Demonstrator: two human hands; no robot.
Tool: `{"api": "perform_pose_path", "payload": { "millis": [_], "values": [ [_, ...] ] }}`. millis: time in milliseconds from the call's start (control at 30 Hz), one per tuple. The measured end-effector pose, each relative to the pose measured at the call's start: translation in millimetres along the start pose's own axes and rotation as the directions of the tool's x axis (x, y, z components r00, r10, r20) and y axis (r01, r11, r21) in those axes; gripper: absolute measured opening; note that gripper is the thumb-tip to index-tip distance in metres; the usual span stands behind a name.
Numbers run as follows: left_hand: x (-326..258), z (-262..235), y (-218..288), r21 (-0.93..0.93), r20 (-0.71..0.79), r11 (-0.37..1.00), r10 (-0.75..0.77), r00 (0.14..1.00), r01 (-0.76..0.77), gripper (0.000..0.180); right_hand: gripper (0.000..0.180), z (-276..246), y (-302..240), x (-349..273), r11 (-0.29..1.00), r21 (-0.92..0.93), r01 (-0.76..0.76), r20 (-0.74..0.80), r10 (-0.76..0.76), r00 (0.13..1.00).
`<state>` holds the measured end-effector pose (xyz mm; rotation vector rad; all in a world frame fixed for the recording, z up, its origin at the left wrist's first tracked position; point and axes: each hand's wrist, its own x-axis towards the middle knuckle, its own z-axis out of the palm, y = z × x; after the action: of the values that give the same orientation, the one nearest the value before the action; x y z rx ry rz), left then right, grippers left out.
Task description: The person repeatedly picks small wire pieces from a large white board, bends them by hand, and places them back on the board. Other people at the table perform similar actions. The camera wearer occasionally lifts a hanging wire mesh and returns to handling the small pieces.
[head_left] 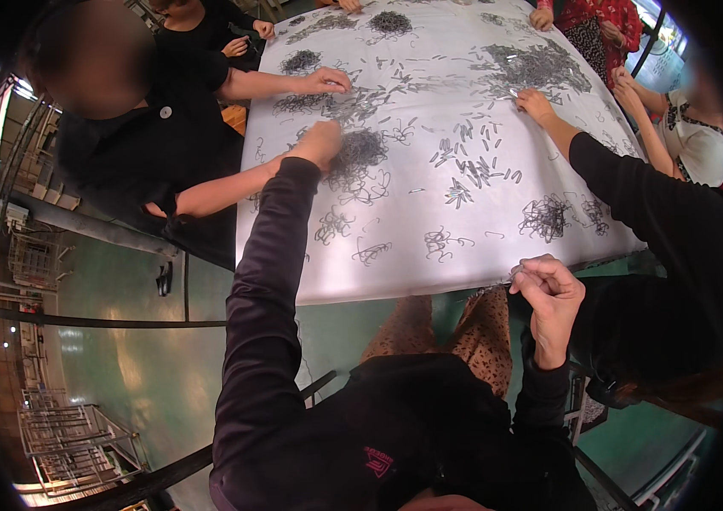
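My left hand (319,143) reaches over the white table to a heap of thin, dark curved wire pieces (363,150). It is blurred, and its fingertips cannot be made out against the heap. At the table's near edge, my right hand (553,291) is raised with thumb and fingers pinched together. Whatever is between those fingertips is too small to name. Small loose groups of the curved pieces (445,245) lie between my hands, along with scattered short grey strips (474,169).
Co-workers stand around the white-covered table (336,277). One person's hand (325,81) is just beyond my left hand; another's hand (535,104) touches a large dark pile (540,70) at right. Metal racks (80,443) stand on the green floor at left.
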<state>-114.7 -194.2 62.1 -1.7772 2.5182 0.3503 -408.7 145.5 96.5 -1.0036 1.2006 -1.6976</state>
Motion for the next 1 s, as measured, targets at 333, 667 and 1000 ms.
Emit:
{"api": "perform_pose_path", "payload": {
  "millis": [333, 667, 1000],
  "values": [
    [-120, 34, 131, -0.929, -0.119, 0.293, 0.344, 0.931, -0.227, 0.012, 0.012, 6, 15, -2, 0.981, -0.163, -0.105, -0.067, 0.096, 0.993],
    [-180, 30, 215, -0.958, -0.216, 0.060, 0.489, 0.845, -0.280, 0.006, 0.018, -5, 19, -8, 0.995, 0.000, -0.098, -0.113, 0.097, 0.989],
    [-192, 32, 248, -0.657, -0.594, 0.306, 0.353, 0.723, -0.689, 0.010, 0.021, -4, 8, -18, 0.973, -0.228, -0.024, -0.240, -0.032, 0.970]
  ]
}}
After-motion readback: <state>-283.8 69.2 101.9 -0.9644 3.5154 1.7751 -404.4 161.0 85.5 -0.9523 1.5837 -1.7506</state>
